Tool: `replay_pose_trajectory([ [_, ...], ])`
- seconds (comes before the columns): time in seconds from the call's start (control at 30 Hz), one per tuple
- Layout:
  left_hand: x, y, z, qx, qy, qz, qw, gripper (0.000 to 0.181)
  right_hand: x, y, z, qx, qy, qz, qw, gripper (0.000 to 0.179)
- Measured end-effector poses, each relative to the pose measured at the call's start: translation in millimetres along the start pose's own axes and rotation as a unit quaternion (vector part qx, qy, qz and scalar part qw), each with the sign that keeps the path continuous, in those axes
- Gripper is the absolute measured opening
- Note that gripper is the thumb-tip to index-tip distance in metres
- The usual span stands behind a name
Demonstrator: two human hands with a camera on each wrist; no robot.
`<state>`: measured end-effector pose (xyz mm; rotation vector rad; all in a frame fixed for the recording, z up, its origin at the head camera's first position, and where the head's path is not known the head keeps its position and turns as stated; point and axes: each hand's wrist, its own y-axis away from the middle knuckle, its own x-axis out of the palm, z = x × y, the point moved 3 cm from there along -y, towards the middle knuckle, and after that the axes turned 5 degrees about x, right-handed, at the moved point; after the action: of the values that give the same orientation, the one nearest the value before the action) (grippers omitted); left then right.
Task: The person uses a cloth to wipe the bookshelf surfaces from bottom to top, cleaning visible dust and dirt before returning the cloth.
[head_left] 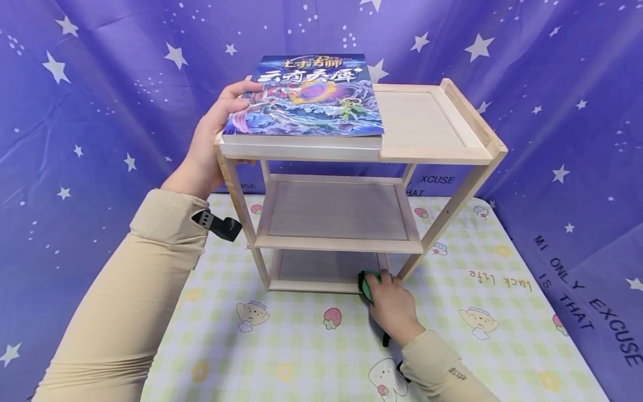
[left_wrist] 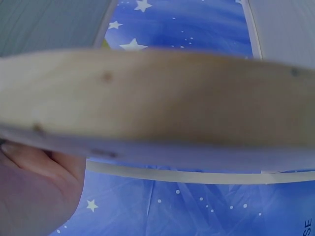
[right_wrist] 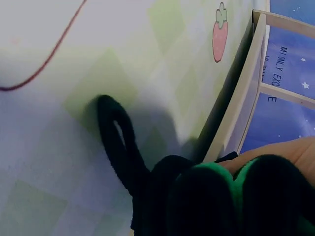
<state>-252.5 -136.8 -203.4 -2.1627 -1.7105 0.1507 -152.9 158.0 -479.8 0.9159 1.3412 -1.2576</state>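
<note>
In the head view my left hand (head_left: pixel 210 131) grips the upper left end of a three-tier wooden shelf (head_left: pixel 437 155). Its fingers reach over the rail to the left edge of a thick blue illustrated book (head_left: pixel 311 106), which lies flat on the top tier. The side rail (left_wrist: pixel 162 98) fills the middle of the left wrist view. Low at the front right, my right hand (head_left: pixel 396 307) holds a green and black soft thing (head_left: pixel 368 289) at the bottom tier's front edge. A black loop (right_wrist: pixel 110 140) hangs from it over the cloth; its kind I cannot tell.
A checked tablecloth (head_left: pixel 301 346) printed with bears and strawberries lies under the shelf. Purple star-patterned curtains (head_left: pixel 125 67) stand behind and at both sides. The middle tier (head_left: pixel 336 209) sits under the book, framed by upright posts (head_left: pixel 442 218).
</note>
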Motion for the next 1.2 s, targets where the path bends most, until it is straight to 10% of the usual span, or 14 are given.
replay_pose_trajectory([
  [1.2,-0.8,0.5,0.2,0.002,-0.002,0.000,1.0000,0.030,-43,6.8,12,-0.147,-0.019,-0.051,0.9876,0.053],
])
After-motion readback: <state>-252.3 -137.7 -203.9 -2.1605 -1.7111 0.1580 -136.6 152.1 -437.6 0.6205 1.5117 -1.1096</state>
